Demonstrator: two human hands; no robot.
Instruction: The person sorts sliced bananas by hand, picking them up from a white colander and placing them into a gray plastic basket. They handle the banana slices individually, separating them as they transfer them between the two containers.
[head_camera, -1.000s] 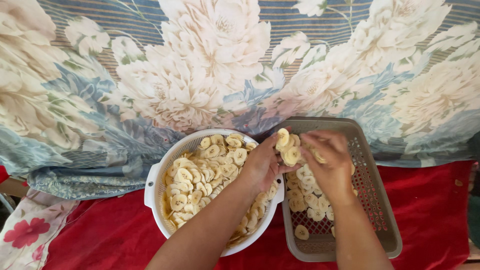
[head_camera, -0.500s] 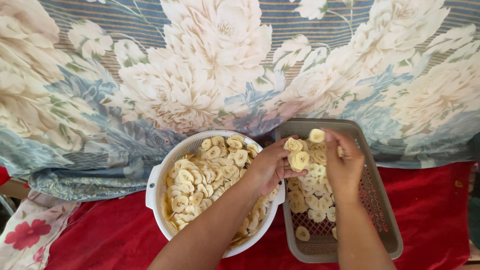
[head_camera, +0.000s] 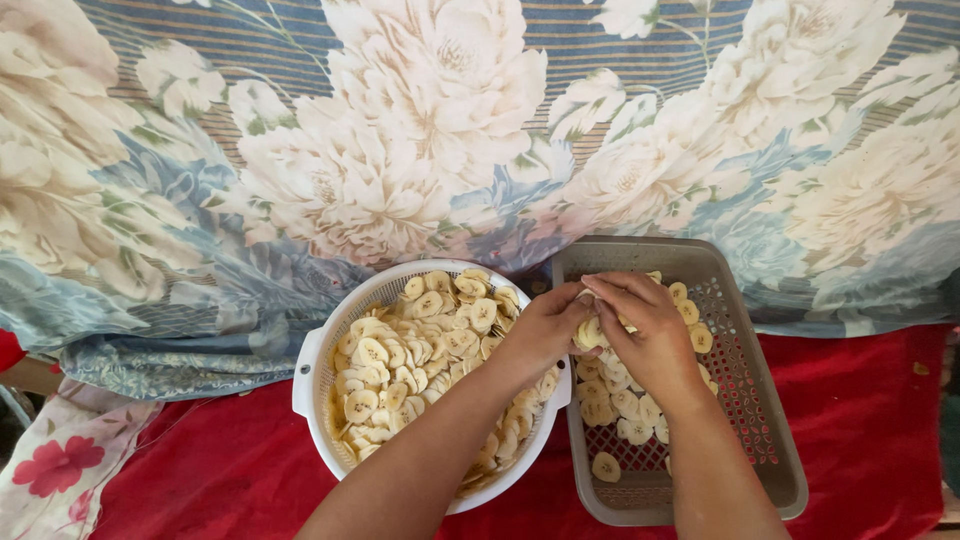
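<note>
A round white colander (head_camera: 312, 352) holds a heap of pale banana slices (head_camera: 420, 345). Right of it sits a grey perforated tray (head_camera: 760, 400) with several slices (head_camera: 618, 400) laid flat on its left half. My left hand (head_camera: 545, 328) reaches over the colander's right rim and grips a small stack of slices at the tray's left edge. My right hand (head_camera: 645, 325) meets it from the right, its fingertips pinching a slice off that stack, over the tray's upper left part.
A large floral cloth (head_camera: 400, 150) in blue and cream covers the surface behind both containers. Red cloth (head_camera: 200, 470) lies under them. A white cloth with red flowers (head_camera: 60, 470) shows at the bottom left.
Both hands have drawn together at the tray's left side. My right hand came back from the tray's far edge, where it had set a slice down, to the stack in my left hand.
</note>
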